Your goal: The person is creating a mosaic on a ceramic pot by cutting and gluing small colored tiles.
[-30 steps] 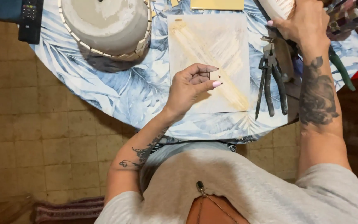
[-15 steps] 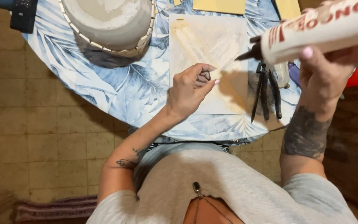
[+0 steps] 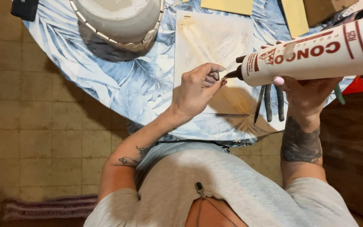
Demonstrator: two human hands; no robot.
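Observation:
My left hand (image 3: 196, 88) pinches a small pale tile piece (image 3: 222, 78) over a white board (image 3: 213, 46) streaked with yellowish glue. In my right hand (image 3: 305, 90) I grip a large white glue tube (image 3: 320, 52) with red markings, lying sideways. Its dark nozzle (image 3: 232, 74) points left and touches the small piece at my left fingertips.
A round table with a blue leaf-patterned cloth (image 3: 118, 84) holds a big grey pot (image 3: 118, 19) trimmed with small tiles at the far left. Dark-handled pliers (image 3: 269, 103) lie right of the board. Tan cards (image 3: 227, 5) sit at the back. A tiled floor (image 3: 34, 126) lies left.
My right hand picked up the glue tube from the far right and swung it leftwards. The nozzle now meets the piece in my left fingers. The view has closed in.

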